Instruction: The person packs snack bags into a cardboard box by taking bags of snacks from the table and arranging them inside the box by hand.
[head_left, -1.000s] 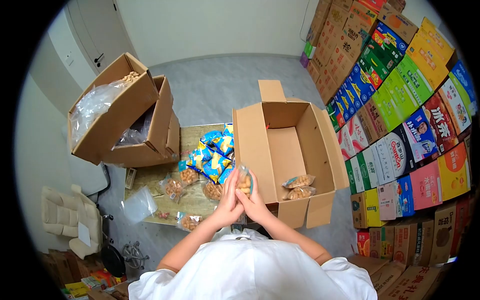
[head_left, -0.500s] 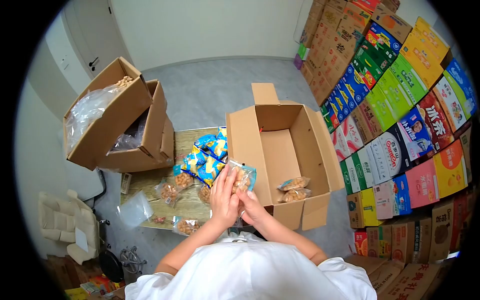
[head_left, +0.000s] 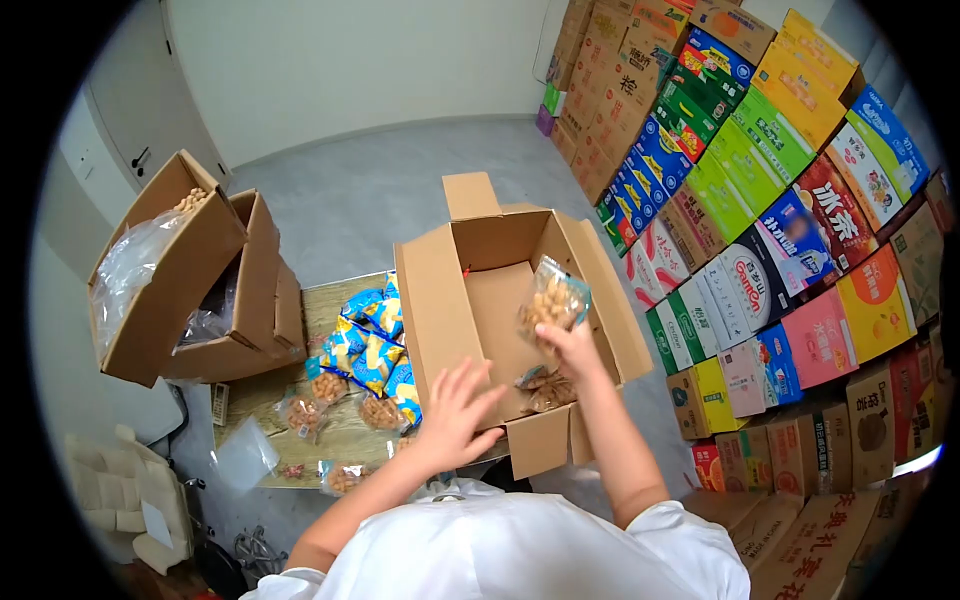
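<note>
My right hand (head_left: 566, 348) grips a clear bag of nuts (head_left: 553, 298) with a teal top, held up over the open cardboard box (head_left: 424, 318). Beneath it, other bags of nuts (head_left: 546, 392) lie at the near end inside that box. Nothing is in my left hand (head_left: 458, 418), whose fingers are spread near the box's left flap. Blue and yellow snack packets (head_left: 366, 350) are heaped on the wooden table left of the box. Around them lie several loose bags of nuts, one of them (head_left: 342, 476) near the front edge.
Two stacked cartons stand at the table's left, the upper one (head_left: 160, 290) tilted, with plastic and nuts inside. An empty clear bag (head_left: 245, 456) lies on the table (head_left: 316, 300). Stacked product boxes (head_left: 740, 270) line the right wall. A cream chair (head_left: 130, 490) is at lower left.
My hands have parted. The right one has carried the bag of nuts rightward over the box, while the left has let go and spread its fingers. The view has shifted slightly.
</note>
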